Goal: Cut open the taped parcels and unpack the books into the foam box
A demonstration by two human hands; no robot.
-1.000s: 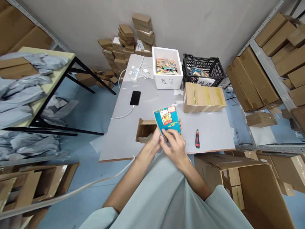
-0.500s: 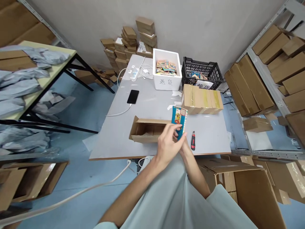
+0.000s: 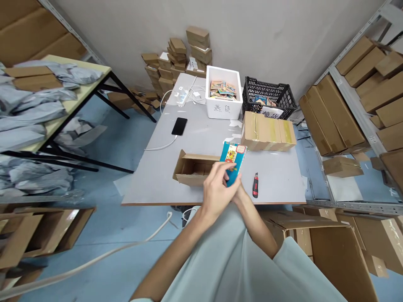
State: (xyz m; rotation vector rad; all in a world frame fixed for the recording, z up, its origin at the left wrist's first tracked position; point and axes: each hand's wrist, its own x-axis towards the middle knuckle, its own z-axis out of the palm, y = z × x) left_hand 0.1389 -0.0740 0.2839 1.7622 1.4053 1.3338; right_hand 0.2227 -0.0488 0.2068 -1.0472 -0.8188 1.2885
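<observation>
A small blue booklet [image 3: 233, 156] with a yellow and red picture on its cover is held tilted above the table's front half. My left hand [image 3: 216, 181] grips it from the left, with fingers lying across the cover. From below and behind, my right hand [image 3: 238, 191] supports its lower right edge; most of those fingers are hidden. Just left of the booklet lies an open cardboard box [image 3: 190, 180], partly covered by my left hand. A red and black utility knife [image 3: 255, 185] rests on the table to the right.
On the grey table [image 3: 151, 184] are a phone [image 3: 179, 126] on a white cable, a power strip [image 3: 181, 97], a white foam bin [image 3: 224, 112] of printed packs, a black crate [image 3: 285, 98] and taped cartons [image 3: 267, 132]. A large open carton [image 3: 340, 256] stands at front right.
The booklet has turned so its cover faces me more fully, and it has shifted slightly left with my hands. The whole view has swung a little left.
</observation>
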